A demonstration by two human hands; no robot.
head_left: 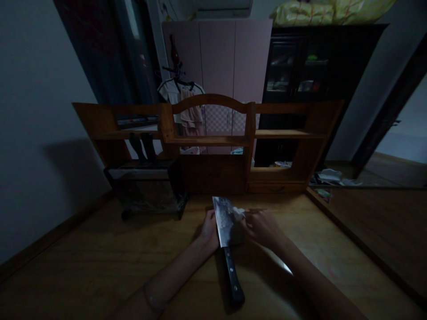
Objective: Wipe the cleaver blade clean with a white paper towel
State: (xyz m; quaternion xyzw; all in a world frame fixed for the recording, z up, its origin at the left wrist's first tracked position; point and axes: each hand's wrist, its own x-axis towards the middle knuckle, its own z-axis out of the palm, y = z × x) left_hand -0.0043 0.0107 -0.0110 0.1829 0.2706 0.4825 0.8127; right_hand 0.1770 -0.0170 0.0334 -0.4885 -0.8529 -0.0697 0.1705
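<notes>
A cleaver (227, 222) with a broad grey blade and a black riveted handle lies between my hands, its handle pointing towards me. My left hand (209, 230) grips the blade at its left edge; some of its fingers are hidden behind the steel. A crumpled white tissue (238, 213) is pinched in my right hand (262, 227) and rests against the upper right part of the blade. Pale smears or spots mark the blade's face. Under my right forearm shows a bright, shiny strip (282, 263), which I cannot identify.
A black knife holder (147, 191) with two dark-handled knives (148, 146) stands at the left of the wooden tabletop (160, 258). Along the back runs a wooden shelf unit (210, 141). A raised wooden edge (360, 244) borders the table's right side.
</notes>
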